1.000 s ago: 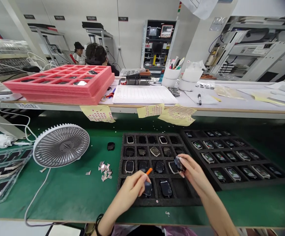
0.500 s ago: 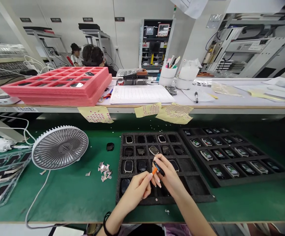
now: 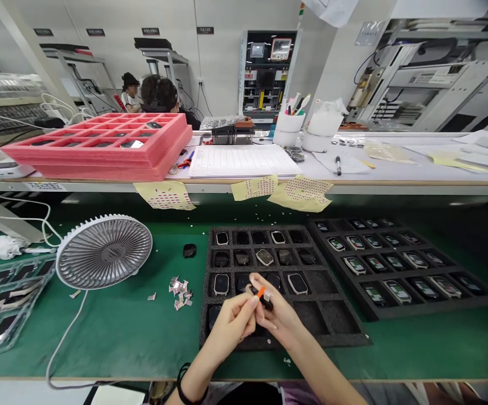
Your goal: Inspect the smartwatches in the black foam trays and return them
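My left hand (image 3: 234, 322), with a black band at its wrist, pinches a small orange piece (image 3: 261, 292) between thumb and fingertips. Right beside it, my right hand (image 3: 280, 318) is wrapped round a small dark watch-like part (image 3: 266, 302), which the orange piece touches. Both hands are over the front of a black foam tray (image 3: 328, 247) that holds watch cases and dark parts in its compartments. A silver-framed watch case (image 3: 297, 283) lies just behind my right hand. My hands hide several front compartments.
Left of the tray are small metallic pieces (image 3: 180, 293), a dark part (image 3: 189, 250) and a white fan (image 3: 104, 252). A second black tray (image 3: 364, 284) of watches lies right. Clear trays (image 3: 14, 306) stand far left; pink foam trays (image 3: 159, 160) sit on the shelf.
My right hand has moved slightly left and down and has turned the dark part over. The silver-framed case behind it shows more fully. My left hand has hardly moved.
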Demonstrator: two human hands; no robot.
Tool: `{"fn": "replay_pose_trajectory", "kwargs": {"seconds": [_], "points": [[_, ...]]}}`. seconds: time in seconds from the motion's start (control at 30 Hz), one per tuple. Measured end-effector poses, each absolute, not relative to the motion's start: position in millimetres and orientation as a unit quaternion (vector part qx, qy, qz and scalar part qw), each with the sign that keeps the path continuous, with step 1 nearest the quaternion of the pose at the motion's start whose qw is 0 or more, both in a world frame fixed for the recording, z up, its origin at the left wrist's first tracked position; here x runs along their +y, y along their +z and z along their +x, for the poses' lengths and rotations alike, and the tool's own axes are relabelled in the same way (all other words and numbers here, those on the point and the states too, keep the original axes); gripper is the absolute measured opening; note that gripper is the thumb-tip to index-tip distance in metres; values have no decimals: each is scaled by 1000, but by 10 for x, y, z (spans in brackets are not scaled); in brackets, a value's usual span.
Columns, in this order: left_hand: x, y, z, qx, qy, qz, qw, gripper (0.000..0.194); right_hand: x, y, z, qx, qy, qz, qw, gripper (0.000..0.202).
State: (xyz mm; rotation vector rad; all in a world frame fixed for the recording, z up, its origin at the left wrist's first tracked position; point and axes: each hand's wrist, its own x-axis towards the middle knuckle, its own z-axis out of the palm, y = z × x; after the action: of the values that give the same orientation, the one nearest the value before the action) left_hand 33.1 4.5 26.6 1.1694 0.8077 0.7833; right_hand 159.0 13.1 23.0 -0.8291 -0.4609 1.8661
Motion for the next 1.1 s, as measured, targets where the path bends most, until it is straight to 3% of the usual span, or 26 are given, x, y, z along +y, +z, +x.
{"fn": "replay_pose_trajectory", "kwargs": {"seconds": [0.17,0.4,0.53,0.73,1.1], "points": [[81,244,349,399,378,530,646,49,102,211,1499,-175,748,-380,515,40],[161,62,343,456,378,577,562,26,245,53,1452,-119,692,-435,564,34],[189,-11,299,453,368,581,567,20,258,-9,1452,-155,671,-457,563,33],[141,91,252,505,313,640,488,15,210,11,1492,-228,617,-483,578,32],[114,100,254,472,322,626,532,8,196,-74,1512,-324,522,-538,578,29]]}}
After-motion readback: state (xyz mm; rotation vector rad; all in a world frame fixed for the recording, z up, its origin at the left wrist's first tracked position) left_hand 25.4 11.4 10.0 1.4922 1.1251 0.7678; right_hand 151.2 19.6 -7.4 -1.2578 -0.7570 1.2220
